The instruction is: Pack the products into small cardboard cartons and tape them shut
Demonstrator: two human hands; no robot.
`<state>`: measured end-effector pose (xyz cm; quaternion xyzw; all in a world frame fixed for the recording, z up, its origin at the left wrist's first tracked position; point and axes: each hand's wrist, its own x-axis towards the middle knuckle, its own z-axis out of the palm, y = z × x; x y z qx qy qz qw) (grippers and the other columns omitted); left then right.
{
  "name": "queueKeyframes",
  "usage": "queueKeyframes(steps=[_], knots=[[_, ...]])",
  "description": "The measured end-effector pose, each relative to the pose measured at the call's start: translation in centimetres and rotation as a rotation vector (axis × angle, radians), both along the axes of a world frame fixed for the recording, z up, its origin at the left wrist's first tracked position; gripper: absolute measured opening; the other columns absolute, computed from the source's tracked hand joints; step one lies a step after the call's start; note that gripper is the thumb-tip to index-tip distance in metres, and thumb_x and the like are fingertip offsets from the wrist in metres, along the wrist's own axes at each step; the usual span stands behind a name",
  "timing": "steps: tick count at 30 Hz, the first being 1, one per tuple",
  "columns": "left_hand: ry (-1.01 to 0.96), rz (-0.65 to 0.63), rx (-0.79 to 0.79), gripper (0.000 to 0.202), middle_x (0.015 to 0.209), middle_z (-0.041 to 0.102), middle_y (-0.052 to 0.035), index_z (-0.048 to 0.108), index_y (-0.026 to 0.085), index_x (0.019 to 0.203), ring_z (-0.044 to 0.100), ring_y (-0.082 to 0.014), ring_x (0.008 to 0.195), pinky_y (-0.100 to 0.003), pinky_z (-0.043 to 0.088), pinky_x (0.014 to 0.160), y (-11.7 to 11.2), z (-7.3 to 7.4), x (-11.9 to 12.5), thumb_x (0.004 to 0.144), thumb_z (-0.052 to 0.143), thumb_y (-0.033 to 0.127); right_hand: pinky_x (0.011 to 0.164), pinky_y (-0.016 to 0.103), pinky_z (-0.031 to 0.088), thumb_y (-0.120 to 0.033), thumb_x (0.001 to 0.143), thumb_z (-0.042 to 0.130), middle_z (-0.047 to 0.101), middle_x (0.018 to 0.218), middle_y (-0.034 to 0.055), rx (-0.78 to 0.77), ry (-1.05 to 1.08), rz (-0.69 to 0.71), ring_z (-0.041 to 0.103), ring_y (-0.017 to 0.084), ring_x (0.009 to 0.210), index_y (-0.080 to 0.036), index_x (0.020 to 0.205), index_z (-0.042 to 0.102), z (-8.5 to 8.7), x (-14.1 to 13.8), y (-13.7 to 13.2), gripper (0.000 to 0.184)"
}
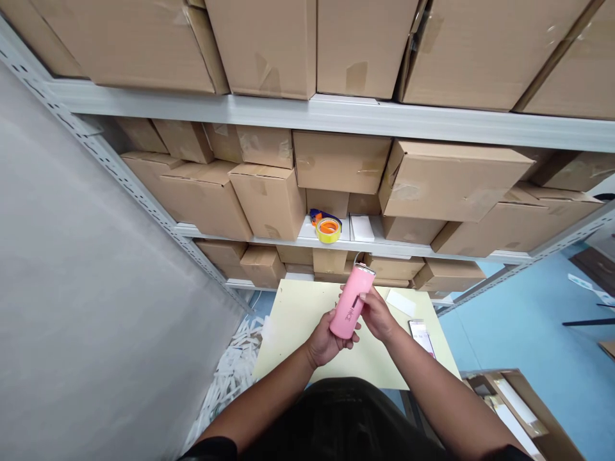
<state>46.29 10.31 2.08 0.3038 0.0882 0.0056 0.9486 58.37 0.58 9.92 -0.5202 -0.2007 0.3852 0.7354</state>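
Hold the pink bottle [349, 308] above the desk [292, 314], between its left and right edges, with the shiny top [364, 268] toward the far edge. For good control, bear the weight at the lower end with the left hand [324, 339] and steady the middle with the right hand [378, 315]; apply light, even pressure. Grip state: the left hand is clamped around the lower end, fingertips showing past the right side; the right hand is clamped on the middle, thumb across the front. Each opens only as wide as the bottle. The phone [421, 336] lies near the desk's right edge, the sheet [400, 303] near its far right corner.
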Motion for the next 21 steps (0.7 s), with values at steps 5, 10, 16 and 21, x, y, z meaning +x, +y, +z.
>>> queueKeyframes(steps=[5,10,16,21], knots=[[-0.005,0.02,0.082,0.062,0.124,0.064,-0.0172,0.057,0.018,0.128,0.068,-0.0281,0.099,-0.037,0.056,0.073,-0.5,0.9,0.0,0.088,0.062,0.064,0.063,0.031,0.052,-0.048,0.073,0.08,0.065,0.086,-0.0006,-0.046,-0.037,-0.141,0.061,0.018,0.071,-0.026,0.114,0.056,-0.2,0.3,0.6,0.052],[-0.025,0.165,0.228,0.064,0.12,0.063,-0.0111,0.052,0.024,0.13,0.068,-0.023,0.096,-0.031,0.054,0.073,-0.5,1.0,0.0,0.077,0.083,0.04,0.051,0.027,0.046,-0.051,0.071,0.083,0.063,0.086,-0.0021,-0.07,-0.091,-0.239,0.057,0.017,0.065,-0.029,0.126,0.048,-0.9,-0.3,0.7,0.068],[-0.033,-0.039,-0.017,0.071,0.105,0.068,-0.0191,0.061,0.009,0.121,0.07,-0.0266,0.082,-0.031,0.052,0.06,-0.1,0.2,-0.2,0.087,0.055,0.071,0.046,0.026,0.041,-0.053,0.08,0.074,0.063,0.08,-0.0005,-0.037,-0.062,-0.049,0.052,0.015,0.055,-0.025,0.114,0.055,-0.7,-0.1,-0.1,0.048],[-0.048,0.144,0.094,0.052,0.127,0.062,-0.0137,0.055,0.023,0.131,0.066,-0.028,0.108,-0.038,0.057,0.078,0.2,0.4,-0.2,0.089,0.072,0.048,0.049,0.027,0.045,-0.056,0.076,0.079,0.064,0.092,0.001,-0.088,-0.176,-0.144,0.056,0.017,0.064,-0.028,0.124,0.051,-1.2,-0.2,-0.4,0.062]])
